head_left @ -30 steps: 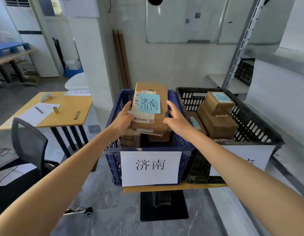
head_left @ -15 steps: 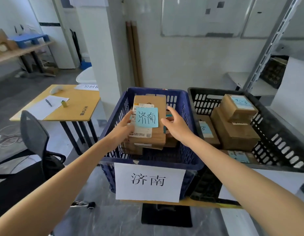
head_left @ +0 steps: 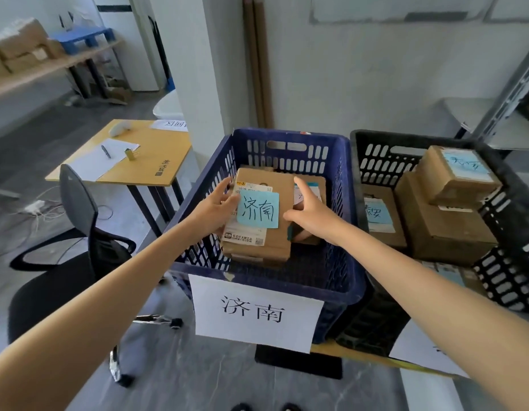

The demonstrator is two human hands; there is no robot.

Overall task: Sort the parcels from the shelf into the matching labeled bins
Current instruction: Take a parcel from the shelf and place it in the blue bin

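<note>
Left hand (head_left: 214,207) holds the parcel (head_left: 275,241) at its 9 o'clock edge, thumb on the top face and fingers curled along the side. Right hand (head_left: 312,213) is spread wide at the 3 o'clock edge: thumb against the cardboard, index finger straight and raised; its lower fingers are hidden. The parcel lies tilted inside the blue bin (head_left: 343,203), resting on other parcels (head_left: 312,185) there. Its top carries a white shipping label (head_left: 245,237), partly covered by a blue note (head_left: 258,210) handwritten 济南. A paper sign (head_left: 255,312) on the bin's front wall, at 6 o'clock, bears the same characters.

At 3 o'clock, just beside the blue bin, stands a black bin (head_left: 384,137) holding a large box (head_left: 444,226), a small box (head_left: 458,176) stacked on it, and a flat box (head_left: 378,218), each with a blue note. Both bins sit on a yellow board (head_left: 328,349), of which only a strip shows.

At 10 o'clock is a yellow desk (head_left: 156,155) with a paper sheet (head_left: 100,161) and a pen (head_left: 106,151); a black office chair (head_left: 79,203) stands at 9 o'clock. The floor (head_left: 198,381) is grey stone tile. A white pillar (head_left: 195,69) and brown tubes (head_left: 257,60) against the white wall rise at 12 o'clock; a metal shelf upright (head_left: 512,84) slants at 2 o'clock. A bench (head_left: 49,66) with cardboard boxes (head_left: 20,46) lies at 11 o'clock.
</note>
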